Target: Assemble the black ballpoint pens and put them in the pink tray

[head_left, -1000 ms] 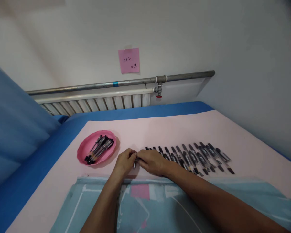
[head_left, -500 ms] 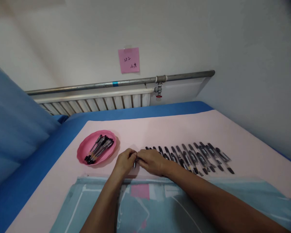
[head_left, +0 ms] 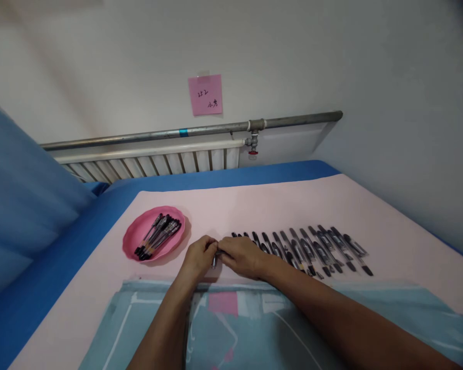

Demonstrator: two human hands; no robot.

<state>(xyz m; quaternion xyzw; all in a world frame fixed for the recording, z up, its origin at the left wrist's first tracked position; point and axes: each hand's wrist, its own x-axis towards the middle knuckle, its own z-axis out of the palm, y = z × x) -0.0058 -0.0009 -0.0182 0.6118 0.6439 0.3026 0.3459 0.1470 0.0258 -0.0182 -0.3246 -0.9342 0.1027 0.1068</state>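
Close together over the pink sheet, my left hand point(head_left: 199, 257) and my right hand point(head_left: 239, 253) are both closed at the fingertips around a pen point(head_left: 215, 261). Only a short clear end of it shows below the fingers; the rest is hidden. To the left, a pink scalloped dish point(head_left: 129, 231) holds a bundle of assembled black pens point(head_left: 158, 236). Right of my right hand lie rows of black pen parts point(head_left: 320, 249), caps and clear barrels among them. My right hand and forearm cover some of these.
A light blue patterned cloth point(head_left: 154, 318) lies along the near edge, under my forearms. The pink sheet point(head_left: 216, 205) sits on a blue cover point(head_left: 200, 180). Behind are a radiator point(head_left: 170, 163), a metal pipe point(head_left: 139, 137) and a pink note point(head_left: 205, 95) on the wall. Blue fabric point(head_left: 19, 205) hangs at left.
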